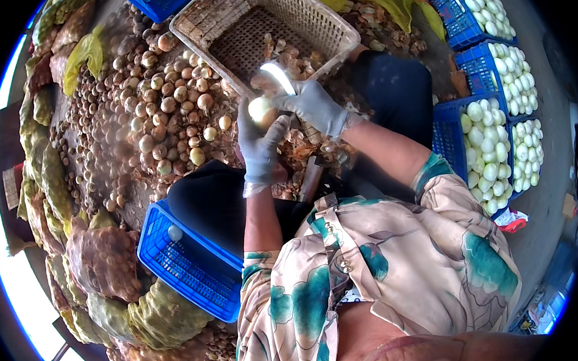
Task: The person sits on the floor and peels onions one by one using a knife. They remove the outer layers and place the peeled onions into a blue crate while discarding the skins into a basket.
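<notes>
My left hand (260,145), in a grey glove, is closed around a partly peeled onion (261,110). The onion's upper side shows pale and its lower side browner. My right hand (318,106), gloved the same way, grips a knife (278,77) whose curved, shiny blade points up and left above the onion. The right thumb lies against or close to the onion; exact contact is hard to tell. Just beyond both hands, a dirty plastic basket (343,30) holds loose onion skins (283,55) at its near end.
Unpeeled onions (169,103) cover the floor on the left, with filled mesh sacks (104,258) along that edge. A blue crate (191,262) beside my left leg holds one pale onion (175,232). On the right stand blue crates (446,130) of peeled onions (488,152).
</notes>
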Tool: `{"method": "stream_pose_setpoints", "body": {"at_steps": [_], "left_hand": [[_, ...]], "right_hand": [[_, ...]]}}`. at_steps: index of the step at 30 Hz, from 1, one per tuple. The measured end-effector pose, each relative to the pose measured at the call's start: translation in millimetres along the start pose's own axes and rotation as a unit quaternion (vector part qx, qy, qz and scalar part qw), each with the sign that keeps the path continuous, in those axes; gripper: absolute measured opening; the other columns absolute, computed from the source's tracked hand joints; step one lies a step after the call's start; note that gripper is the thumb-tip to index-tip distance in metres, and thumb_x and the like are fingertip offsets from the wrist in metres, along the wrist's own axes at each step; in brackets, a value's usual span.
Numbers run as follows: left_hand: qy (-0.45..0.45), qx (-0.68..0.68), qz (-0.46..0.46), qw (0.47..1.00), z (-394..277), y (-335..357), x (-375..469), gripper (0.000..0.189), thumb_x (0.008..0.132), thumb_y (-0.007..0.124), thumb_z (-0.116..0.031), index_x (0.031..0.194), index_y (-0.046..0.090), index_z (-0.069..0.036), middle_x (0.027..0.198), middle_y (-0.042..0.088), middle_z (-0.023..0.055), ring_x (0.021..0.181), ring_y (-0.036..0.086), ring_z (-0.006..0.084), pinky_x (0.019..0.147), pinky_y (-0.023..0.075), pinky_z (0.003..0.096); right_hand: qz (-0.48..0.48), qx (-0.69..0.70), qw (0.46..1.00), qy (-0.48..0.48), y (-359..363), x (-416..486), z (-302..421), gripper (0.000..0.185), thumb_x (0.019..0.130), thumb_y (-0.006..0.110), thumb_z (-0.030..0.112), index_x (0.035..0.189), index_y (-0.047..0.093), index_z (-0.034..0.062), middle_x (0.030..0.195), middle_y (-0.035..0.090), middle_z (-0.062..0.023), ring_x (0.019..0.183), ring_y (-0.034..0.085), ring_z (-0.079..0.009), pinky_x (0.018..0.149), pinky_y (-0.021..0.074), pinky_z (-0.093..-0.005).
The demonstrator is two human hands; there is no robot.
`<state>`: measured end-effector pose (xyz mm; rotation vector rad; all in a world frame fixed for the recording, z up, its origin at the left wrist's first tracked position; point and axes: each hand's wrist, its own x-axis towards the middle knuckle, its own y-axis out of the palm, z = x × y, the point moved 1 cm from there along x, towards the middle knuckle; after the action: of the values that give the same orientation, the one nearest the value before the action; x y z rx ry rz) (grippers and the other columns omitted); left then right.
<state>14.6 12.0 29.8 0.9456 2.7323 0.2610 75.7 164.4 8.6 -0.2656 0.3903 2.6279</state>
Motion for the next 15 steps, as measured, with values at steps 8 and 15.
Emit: {"method": "stream_pose_setpoints", "body": {"at_steps": [8, 15], "left_hand": [[0.000, -0.290, 0.017, 0.957, 24.9, -19.3, 13.6, 0.076, 0.087, 0.076, -0.028, 0.145, 0.044, 0.009, 0.130, 0.061, 0.0197, 0.113, 0.066, 0.0305, 0.091, 0.0588, 0.0411], [0.000, -0.217, 0.003, 0.976, 10.1, -38.6, 15.1, 0.069, 0.083, 0.075, -0.013, 0.143, 0.048, 0.009, 0.129, 0.063, 0.0201, 0.115, 0.066, 0.0333, 0.098, 0.0568, 0.0446]], "right_hand": [[-0.008, -0.167, 0.983, -0.072, 7.5, -21.2, -12.5, 0.031, 0.090, 0.076, 0.024, 0.096, 0.068, -0.0052, 0.072, 0.069, -0.0159, 0.069, 0.071, -0.0224, 0.065, 0.0524, -0.0375], [0.038, -0.246, 0.959, -0.136, -7.1, -35.0, 11.4, 0.030, 0.101, 0.066, 0.031, 0.100, 0.070, 0.0008, 0.071, 0.067, -0.0194, 0.066, 0.069, -0.0358, 0.061, 0.0499, -0.0437]]}}
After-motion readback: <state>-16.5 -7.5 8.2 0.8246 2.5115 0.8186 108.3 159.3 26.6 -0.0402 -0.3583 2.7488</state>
